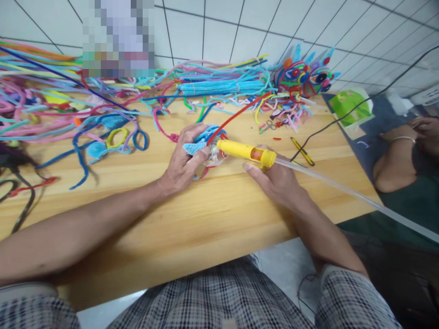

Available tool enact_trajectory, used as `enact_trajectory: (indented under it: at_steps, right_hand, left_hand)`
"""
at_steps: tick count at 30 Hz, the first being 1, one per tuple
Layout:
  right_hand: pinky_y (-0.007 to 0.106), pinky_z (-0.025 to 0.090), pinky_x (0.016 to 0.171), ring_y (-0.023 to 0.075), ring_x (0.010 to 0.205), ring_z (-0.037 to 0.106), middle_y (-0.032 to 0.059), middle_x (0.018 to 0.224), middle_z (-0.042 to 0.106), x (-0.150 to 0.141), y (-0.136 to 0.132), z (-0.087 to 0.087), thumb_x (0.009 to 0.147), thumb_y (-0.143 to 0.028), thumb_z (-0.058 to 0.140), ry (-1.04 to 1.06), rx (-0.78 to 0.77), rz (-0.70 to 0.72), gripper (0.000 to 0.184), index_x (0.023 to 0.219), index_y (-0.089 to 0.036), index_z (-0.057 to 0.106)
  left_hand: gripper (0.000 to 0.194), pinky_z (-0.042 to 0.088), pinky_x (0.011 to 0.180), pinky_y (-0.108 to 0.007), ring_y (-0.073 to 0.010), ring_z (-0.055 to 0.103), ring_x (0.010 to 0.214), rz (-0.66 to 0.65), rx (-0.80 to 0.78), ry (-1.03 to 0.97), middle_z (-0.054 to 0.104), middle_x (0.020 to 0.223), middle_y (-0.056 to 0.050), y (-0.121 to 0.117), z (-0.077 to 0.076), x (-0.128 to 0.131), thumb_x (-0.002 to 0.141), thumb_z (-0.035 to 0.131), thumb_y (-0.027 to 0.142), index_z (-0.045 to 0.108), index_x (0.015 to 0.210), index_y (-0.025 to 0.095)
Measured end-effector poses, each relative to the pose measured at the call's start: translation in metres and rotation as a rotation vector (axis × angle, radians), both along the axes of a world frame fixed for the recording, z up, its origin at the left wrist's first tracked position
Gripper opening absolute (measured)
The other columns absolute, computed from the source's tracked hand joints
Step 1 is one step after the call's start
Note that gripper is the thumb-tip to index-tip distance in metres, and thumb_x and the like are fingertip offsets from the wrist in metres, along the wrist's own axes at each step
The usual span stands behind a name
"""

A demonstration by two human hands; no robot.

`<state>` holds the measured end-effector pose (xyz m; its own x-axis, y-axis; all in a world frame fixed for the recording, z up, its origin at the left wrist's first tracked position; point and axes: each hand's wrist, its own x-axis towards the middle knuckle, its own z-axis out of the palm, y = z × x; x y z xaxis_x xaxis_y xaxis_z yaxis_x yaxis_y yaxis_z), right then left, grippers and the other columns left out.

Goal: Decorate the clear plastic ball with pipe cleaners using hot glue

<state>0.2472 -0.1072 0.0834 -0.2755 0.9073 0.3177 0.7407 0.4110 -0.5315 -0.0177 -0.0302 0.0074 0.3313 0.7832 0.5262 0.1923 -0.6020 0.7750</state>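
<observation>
Wooden table beneath both; left hand pinches blue craft piece, presumably steadying it; right hand grips glue gun.

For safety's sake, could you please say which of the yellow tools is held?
The tubular yellow glue gun, in the right hand; the slim yellow-black cutter lies on the wooden table.

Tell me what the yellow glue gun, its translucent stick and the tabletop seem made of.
Yellow glue gun: probably hard plastic, smooth, evenly coloured. Translucent stick: likely hot-melt glue, smooth and milky. Tabletop: wood or wood-look laminate, pale, smooth, with streaked grain.
</observation>
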Motion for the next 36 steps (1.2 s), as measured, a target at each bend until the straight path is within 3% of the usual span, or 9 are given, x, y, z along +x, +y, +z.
enact_trajectory:
  at_steps: [14,26,36]
  right_hand:
    - [0.043,0.057,0.079,0.0279,0.089,0.069,0.0065,0.099,0.073,0.001,0.002,-0.003,0.110,-0.044,0.056,-0.061,0.021,0.010,0.018,0.109,-0.027,0.063]
    - [0.040,0.056,0.077,0.0270,0.089,0.071,0.0056,0.100,0.074,0.001,0.001,-0.005,0.110,-0.046,0.058,-0.057,0.025,0.026,0.020,0.109,-0.026,0.063]
    - [0.040,0.056,0.078,0.0264,0.088,0.069,0.0051,0.099,0.073,0.000,0.003,-0.006,0.108,-0.044,0.060,-0.037,0.038,-0.005,0.017,0.108,-0.027,0.062]
  left_hand:
    - [0.041,0.044,0.134,-0.058,-0.0303,0.056,0.153,0.000,0.021,-0.077,0.068,0.152,-0.005,0.003,-0.009,0.000,0.112,0.060,0.055,0.065,0.149,0.038]
    - [0.047,0.044,0.133,-0.059,-0.0317,0.054,0.154,0.020,0.058,-0.039,0.062,0.160,-0.006,0.006,-0.012,-0.002,0.112,0.058,0.054,0.058,0.157,0.041]
    - [0.048,0.044,0.133,-0.059,-0.0321,0.054,0.155,0.028,0.020,-0.009,0.062,0.159,-0.008,0.002,-0.005,-0.002,0.112,0.056,0.059,0.061,0.154,0.036]
